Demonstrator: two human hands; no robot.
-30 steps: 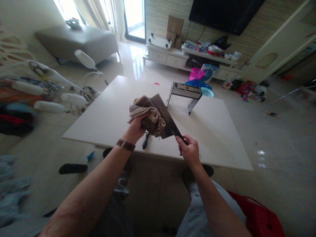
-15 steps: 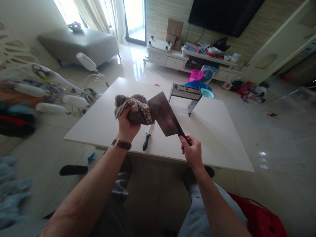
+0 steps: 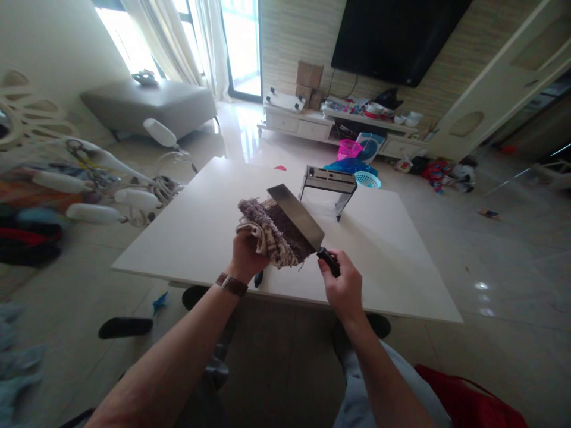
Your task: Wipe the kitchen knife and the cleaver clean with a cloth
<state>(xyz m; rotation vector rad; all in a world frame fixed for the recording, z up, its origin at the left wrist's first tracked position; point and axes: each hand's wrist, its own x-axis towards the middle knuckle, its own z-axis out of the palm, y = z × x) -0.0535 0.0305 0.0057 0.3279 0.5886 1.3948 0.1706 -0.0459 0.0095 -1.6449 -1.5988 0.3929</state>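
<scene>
My right hand (image 3: 342, 284) is closed round the black handle of a cleaver (image 3: 298, 215), whose broad blade slants up and to the left above the table. A bunched brown and beige cloth (image 3: 273, 235) is gripped in my left hand (image 3: 248, 257). The cloth lies against the near side of the blade and covers its lower part. Beneath the cloth, only the black handle end of a sharpening rod (image 3: 259, 279) shows on the table; its rest is hidden.
The white table (image 3: 392, 255) carries a knife-block-like stand (image 3: 331, 178) with clear sides behind the cleaver. A small red piece (image 3: 280, 167) lies near the far edge. Beyond are a blue basket (image 3: 367, 179) and a pink basket (image 3: 348, 149). White lamp arms (image 3: 134, 198) stand at left.
The cloth has moved right and down, from the blade's left edge to across its near side. The cleaver has tilted so its blade looks narrower. The sharpening rod is now mostly covered.
</scene>
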